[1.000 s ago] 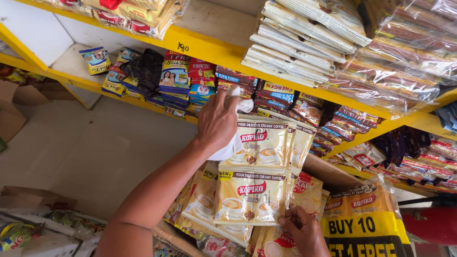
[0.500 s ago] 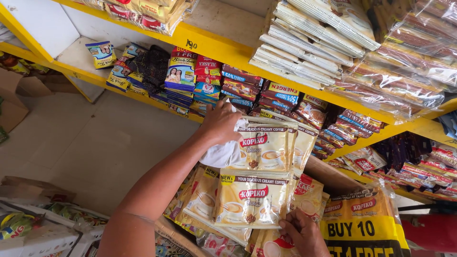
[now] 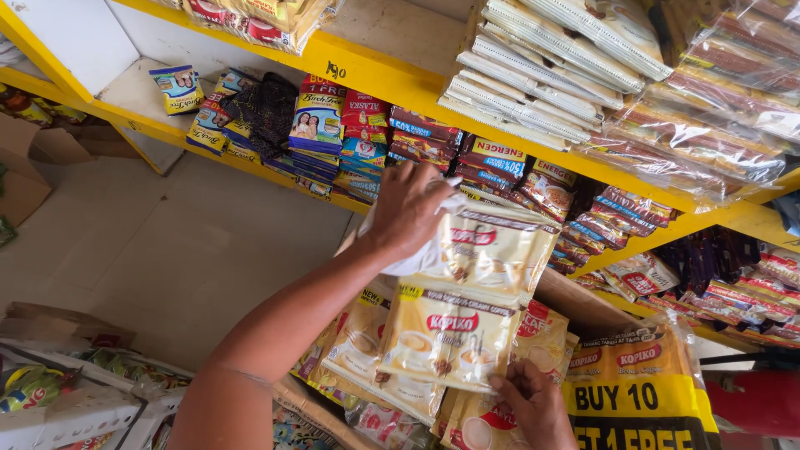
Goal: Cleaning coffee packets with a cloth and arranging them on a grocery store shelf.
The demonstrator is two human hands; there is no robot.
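Observation:
My left hand grips the top end of a strip of beige coffee sachets, together with a bunched white wrapper, and holds it up in front of the yellow shelf. My right hand pinches the bottom edge of the lower sachet of that strip. The strip hangs between both hands. More beige sachets lie beneath it, partly hidden.
A yellow and clear bag of sachets stands at the right. Shelves hold rows of small red, blue and brown packets and clear-wrapped bundles. A cardboard box sits at the left, loose packages at the lower left, pale floor between.
The left hand has stayed on the strip's top while the view shifted slightly. The right hand has moved up and now pinches the lower sachet's edge.

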